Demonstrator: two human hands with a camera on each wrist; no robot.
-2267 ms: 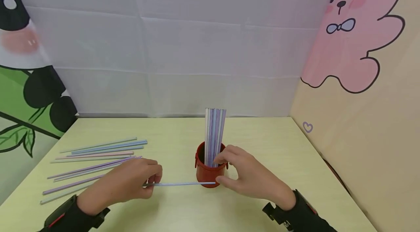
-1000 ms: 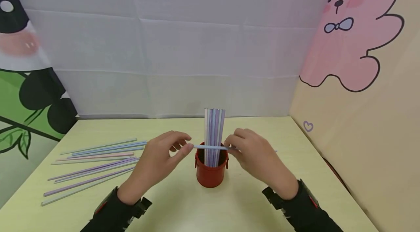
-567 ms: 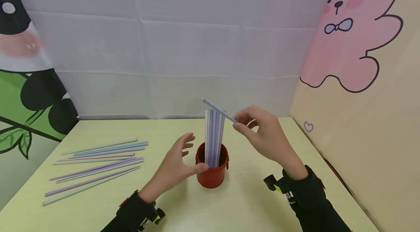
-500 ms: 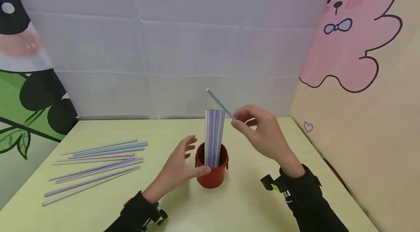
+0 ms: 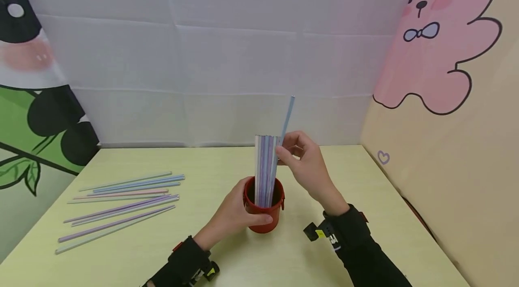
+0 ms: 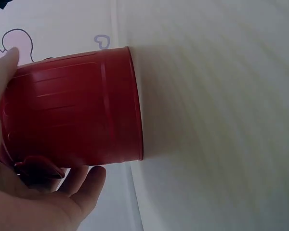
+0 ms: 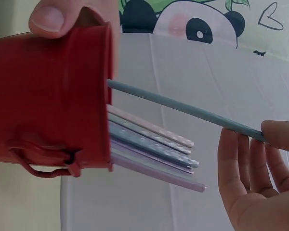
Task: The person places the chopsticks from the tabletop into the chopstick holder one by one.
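Note:
A small red bucket [image 5: 277, 212] stands upright on the table, holding a bundle of slim straws [image 5: 265, 165] in white, blue and purple. My left hand [image 5: 231, 212] grips the bucket from its left side, thumb across the front; in the left wrist view its fingers reach round the red wall [image 6: 72, 110]. Between thumb and fingertips my right hand [image 5: 304, 163] pinches a light blue straw [image 5: 288, 113] near its upper part. That straw stands nearly upright beside the bundle. In the right wrist view its far end passes inside the bucket's rim [image 7: 108, 62].
Several loose straws in blue, pink, green and purple, such as this blue straw [image 5: 139, 183], lie spread on the left of the pale yellow table [image 5: 182, 255]. A white cloth [image 5: 227, 61] hangs behind, and a printed wall [image 5: 438, 152] borders the right.
The right hand has lifted the blue straw from lying level, turned it upright and brought it to the bucket. My left hand has let go of the straw and taken hold of the bucket.

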